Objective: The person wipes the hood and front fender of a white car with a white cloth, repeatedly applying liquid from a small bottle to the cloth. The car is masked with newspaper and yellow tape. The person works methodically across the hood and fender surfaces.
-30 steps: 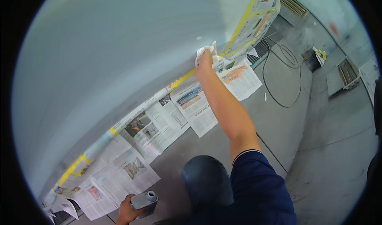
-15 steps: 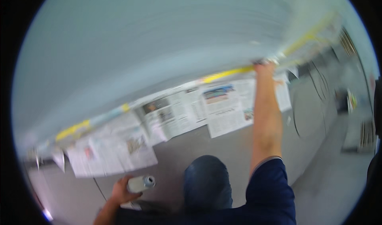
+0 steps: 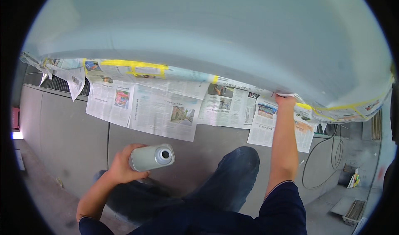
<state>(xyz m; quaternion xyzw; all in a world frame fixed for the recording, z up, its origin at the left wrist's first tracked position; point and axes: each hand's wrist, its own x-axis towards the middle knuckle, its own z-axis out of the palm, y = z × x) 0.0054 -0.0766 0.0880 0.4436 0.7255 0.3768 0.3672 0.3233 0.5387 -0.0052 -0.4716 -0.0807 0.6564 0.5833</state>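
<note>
My left hand [image 3: 120, 165] is wrapped round a pale bottle [image 3: 146, 157], which lies tilted with its round open mouth pointing right. It is held above my bent legs. My right arm reaches forward, and my right hand [image 3: 285, 99] is at the lower edge of a large smooth blue-grey panel [image 3: 199, 31]. Its fingers are partly hidden and pressed on a thin white wipe [image 3: 296, 96], perhaps cloth or paper. Newspaper sheets [image 3: 162, 106] hang along that edge, fixed with yellow tape [image 3: 124, 63].
A grey platform [image 3: 75, 123] with a dark slatted grille lies beneath the newspapers. A dark hose [image 3: 305, 175] loops at the right. Farther right, a long tray [image 3: 354, 212] and some small packages [image 3: 354, 179] are on the floor.
My view has turned and sharpened. The bottle in my left hand has come up closer and its mouth shows more. My right hand is still at the panel's lower edge.
</note>
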